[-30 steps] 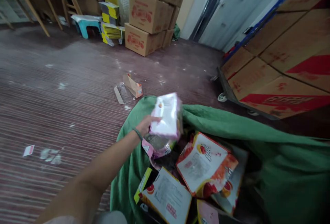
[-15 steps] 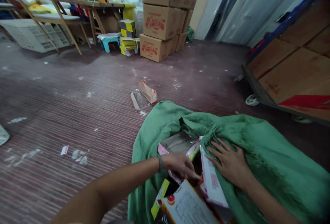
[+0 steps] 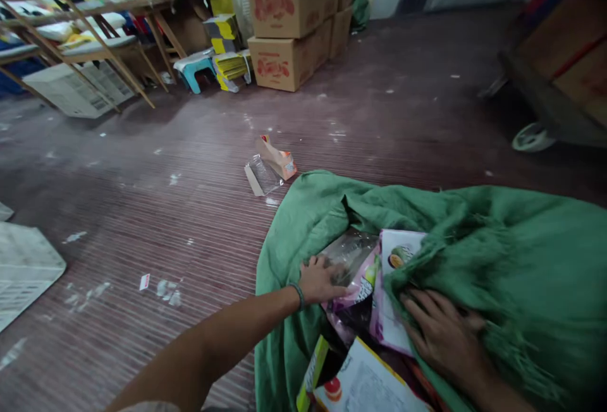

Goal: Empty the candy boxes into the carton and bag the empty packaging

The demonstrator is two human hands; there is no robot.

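Observation:
A green cloth sack [image 3: 303, 210] lies with its mouth spread around several packages. My left hand [image 3: 322, 282], a band on its wrist, rests with fingers apart on a pink-edged box with a clear plastic window [image 3: 351, 251]. On the other side my right hand [image 3: 446, 336] lies over the sack's edge, fingers stretched out and pressing the cloth against a white box with purple edges [image 3: 393, 311]. Nearer to me, a white printed box with a yellow edge [image 3: 370, 380] sits in the opening. Deeper contents are dark and partly hidden.
A torn box with clear plastic [image 3: 268, 169] lies on the striped floor beyond the sack. Printed cartons [image 3: 275, 64] are stacked behind it. A loaded trolley with a wheel [image 3: 533, 137] stands at right. A blue stool [image 3: 194, 71] and a wooden chair [image 3: 99, 45] are at back left.
My left hand has drawn back from between the boxes to the windowed box on the left. My right hand stays on the cloth. More of the white box shows, and the view has shifted.

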